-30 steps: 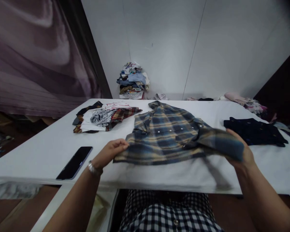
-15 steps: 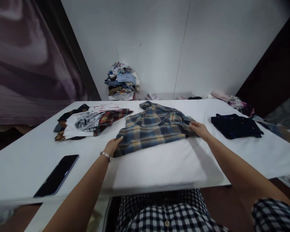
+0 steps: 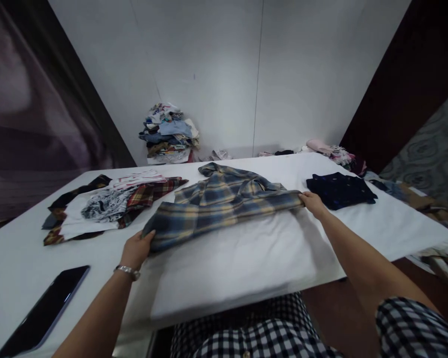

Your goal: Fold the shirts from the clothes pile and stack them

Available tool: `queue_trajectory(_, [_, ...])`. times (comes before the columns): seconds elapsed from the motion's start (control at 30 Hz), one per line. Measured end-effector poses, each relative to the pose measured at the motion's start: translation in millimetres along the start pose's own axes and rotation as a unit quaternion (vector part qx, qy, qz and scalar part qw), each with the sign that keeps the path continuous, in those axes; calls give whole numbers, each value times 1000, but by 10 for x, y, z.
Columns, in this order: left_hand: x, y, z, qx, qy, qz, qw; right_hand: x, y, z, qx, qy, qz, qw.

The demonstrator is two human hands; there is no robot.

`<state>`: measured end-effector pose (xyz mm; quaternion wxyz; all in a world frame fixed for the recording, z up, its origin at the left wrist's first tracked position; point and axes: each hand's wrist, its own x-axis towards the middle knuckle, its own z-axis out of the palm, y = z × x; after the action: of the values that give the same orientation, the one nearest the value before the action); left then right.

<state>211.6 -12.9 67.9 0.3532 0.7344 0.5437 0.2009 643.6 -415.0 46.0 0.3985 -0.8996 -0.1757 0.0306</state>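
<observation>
A blue, grey and yellow plaid shirt (image 3: 224, 194) lies across the middle of the white-covered table (image 3: 239, 268). My left hand (image 3: 137, 248) is closed on its near left corner, thumb on top of the cloth. At the opposite end, my right hand (image 3: 311, 203) pinches the near right corner. Between the two hands the near edge is drawn out and looks slightly lifted. The far part of the shirt lies rumpled on the cloth.
Left of the shirt is a loose heap of clothes (image 3: 108, 204); a phone (image 3: 45, 311) lies nearer me. A folded dark navy garment (image 3: 341, 190) sits at the right. Behind the table rises a tall clothes stack (image 3: 169, 134), with more clothes (image 3: 336, 151) at the back right.
My hands have moved farther apart, stretching the shirt's near edge wider. The right corner, bunched before, is now pulled out straight. The whole view has shifted a little to the right.
</observation>
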Motion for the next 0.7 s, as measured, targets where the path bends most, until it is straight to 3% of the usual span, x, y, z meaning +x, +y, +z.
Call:
queue_trajectory(0.13, [9,-54,-15,97,-58,4,994,-31,33,8,-34,-30,13,999])
queue_trajectory(0.23, [-9,-105,-17,160,-51,27,985,-124,50,37,-38,-43,-6,998])
queue_trajectory(0.33, [-29,-139,-42,152,-23,28,988,-197,64,-7,-61,-45,-7,997])
queue_trajectory(0.4, [-37,-158,-50,167,-14,35,985,-220,75,-54,-116,-41,-3,992])
queue_trajectory(0.5, [-32,-188,-36,225,-46,56,972,-224,77,-93,-212,-58,-16,975])
queue_trajectory(0.6, [-18,-200,-24,255,-55,54,964,-225,33,-71,-253,-60,-42,965])
queue_trajectory(0.7, [-37,-182,-22,249,-18,41,967,-294,-77,28,-235,-10,-130,963])
